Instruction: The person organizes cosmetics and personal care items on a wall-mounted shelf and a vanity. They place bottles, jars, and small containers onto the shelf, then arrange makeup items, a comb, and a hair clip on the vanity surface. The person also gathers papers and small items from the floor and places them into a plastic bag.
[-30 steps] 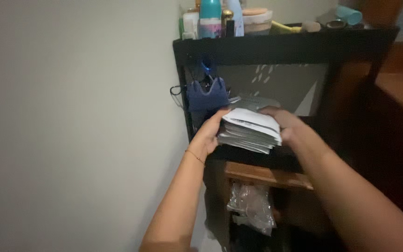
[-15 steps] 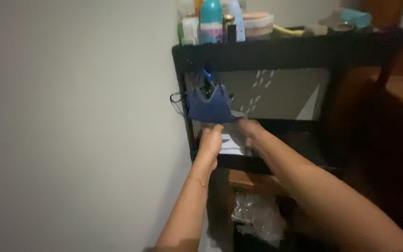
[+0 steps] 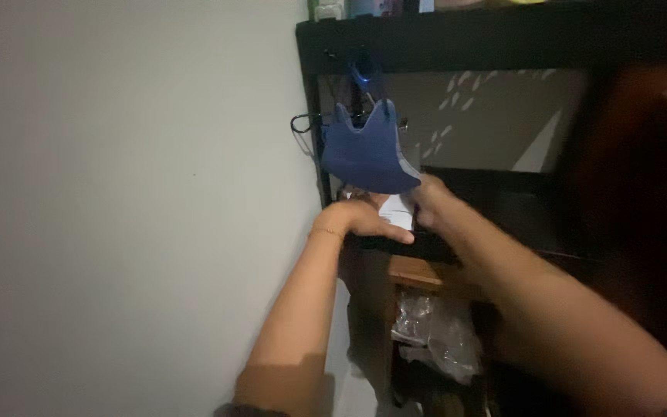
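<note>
Pushed deeper onto the black shelf since a second ago, now mostly hidden: stack of white papers, only a pale corner showing under the hanging blue cloth. Left hand flat on its near-left edge, fingers stretched out; right hand at its right side, grip impossible to tell

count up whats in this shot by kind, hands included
hands: 2, the left hand and the right hand, both at the white papers
stacks of white papers: 1
blue cloth pieces hanging from the black shelf unit: 1
black shelf units: 1
clear plastic bags below: 1
total: 6
</note>
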